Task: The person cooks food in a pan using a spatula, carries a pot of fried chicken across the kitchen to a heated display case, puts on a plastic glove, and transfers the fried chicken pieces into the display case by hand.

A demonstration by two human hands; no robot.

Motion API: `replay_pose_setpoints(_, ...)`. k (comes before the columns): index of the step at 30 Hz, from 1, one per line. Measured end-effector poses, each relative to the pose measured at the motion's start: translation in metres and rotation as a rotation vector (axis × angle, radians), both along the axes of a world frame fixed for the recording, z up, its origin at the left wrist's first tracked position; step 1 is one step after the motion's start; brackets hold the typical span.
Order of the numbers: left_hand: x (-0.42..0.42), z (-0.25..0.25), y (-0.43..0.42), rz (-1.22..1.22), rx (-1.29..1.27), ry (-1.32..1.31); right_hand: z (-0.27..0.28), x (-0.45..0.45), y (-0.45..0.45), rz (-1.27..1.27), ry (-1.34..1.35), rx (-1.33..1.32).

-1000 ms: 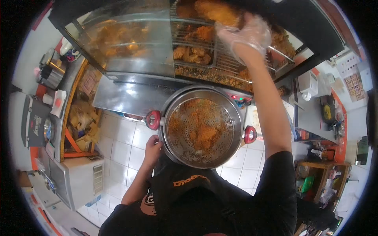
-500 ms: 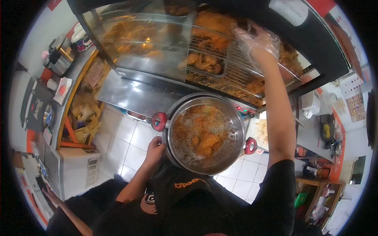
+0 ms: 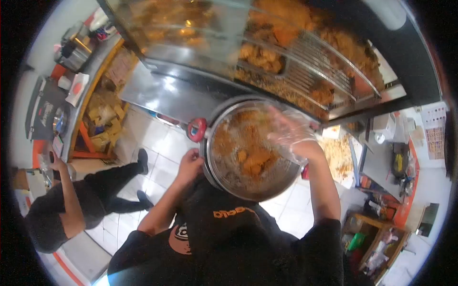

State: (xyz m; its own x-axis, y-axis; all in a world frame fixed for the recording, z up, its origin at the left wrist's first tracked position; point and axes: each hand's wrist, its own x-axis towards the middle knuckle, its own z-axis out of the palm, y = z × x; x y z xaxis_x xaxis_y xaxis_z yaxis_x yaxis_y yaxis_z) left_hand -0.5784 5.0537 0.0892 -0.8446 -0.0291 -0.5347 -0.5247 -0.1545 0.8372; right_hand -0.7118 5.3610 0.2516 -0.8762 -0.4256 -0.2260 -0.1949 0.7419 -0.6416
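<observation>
A steel pot [image 3: 210,177] with red handles [image 3: 196,129] stands in front of me, and its perforated inner surface shows beneath pieces of fried chicken [image 3: 255,161] and brown crumbs. My left hand [image 3: 192,164] is closed at the pot's near left side, its fingertips partly hidden by the rim. Over the right part of the pot is my right hand [image 3: 292,133] in a clear plastic glove [image 3: 298,138]. Its fingers stretch out toward the chicken, smeared by motion, and I see nothing held in them.
Beyond the pot is a glass warming cabinet [image 3: 191,52] with wire racks [image 3: 319,62] and more fried chicken [image 3: 286,19]. A steel ledge [image 3: 157,88] runs below it. Another person [image 3: 71,205] stands at the left, near a counter. Shelves [image 3: 377,238] are at the lower right.
My right hand has come down out of the cabinet to above the pot. My left hand stays at the pot's side. The other person at the left shows more fully.
</observation>
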Motion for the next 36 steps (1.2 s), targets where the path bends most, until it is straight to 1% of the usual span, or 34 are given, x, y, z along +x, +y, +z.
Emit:
replay_pose_setpoints(1,0.000,-0.003,0.002,0.028,0.015,-0.005,-0.004,0.008,0.004,0.041,-0.174,0.099)
replay_pose_setpoints(2,0.002,0.003,0.006,0.055,0.027,-0.013,-0.024,0.020,0.014,0.069,-0.170,0.111)
replay_pose_setpoints(3,0.005,-0.002,0.007,0.045,0.037,-0.015,-0.055,0.030,0.024,0.099,-0.157,0.119)
replay_pose_setpoints(4,0.003,-0.006,0.004,0.038,0.042,-0.004,-0.071,0.036,0.031,0.131,-0.131,0.123)
replay_pose_setpoints(5,0.001,-0.005,0.003,0.034,0.044,0.010,-0.049,0.040,0.019,0.188,-0.183,0.405)
replay_pose_setpoints(8,0.001,0.004,0.004,0.011,0.037,-0.016,-0.093,0.070,0.024,0.231,0.099,0.157)
replay_pose_setpoints(9,0.000,0.004,0.005,0.018,0.032,-0.018,-0.096,0.070,0.010,0.277,0.047,0.326)
replay_pose_setpoints(12,0.001,0.004,0.006,0.033,0.023,-0.020,-0.126,0.078,0.006,0.427,0.210,0.406)
replay_pose_setpoints(13,0.002,0.002,0.006,0.034,0.025,-0.017,-0.132,0.081,0.005,0.445,0.220,0.438)
replay_pose_setpoints(15,0.001,-0.003,0.005,0.034,0.031,-0.009,-0.136,0.078,0.002,0.481,0.245,0.509)
replay_pose_setpoints(18,0.003,-0.010,0.003,0.034,0.019,0.000,-0.148,0.074,0.003,0.344,0.281,0.455)
replay_pose_setpoints(21,0.005,-0.011,0.003,0.043,0.006,0.008,-0.147,0.067,0.005,0.330,0.223,0.444)
replay_pose_setpoints(24,0.005,-0.008,0.004,0.053,0.031,-0.004,-0.152,0.066,0.008,0.278,0.337,0.384)
replay_pose_setpoints(27,0.005,-0.014,0.003,0.054,-0.004,0.013,-0.135,0.059,0.007,0.270,0.213,0.374)
replay_pose_setpoints(30,0.005,-0.012,0.006,0.064,-0.040,0.022,-0.141,0.058,0.013,0.198,0.273,0.277)
replay_pose_setpoints(33,0.004,-0.009,0.007,0.057,-0.050,0.015,-0.139,0.062,0.018,0.218,0.338,0.290)
replay_pose_setpoints(36,0.005,-0.014,0.005,0.050,-0.039,0.011,-0.124,0.066,0.014,0.267,0.184,0.404)
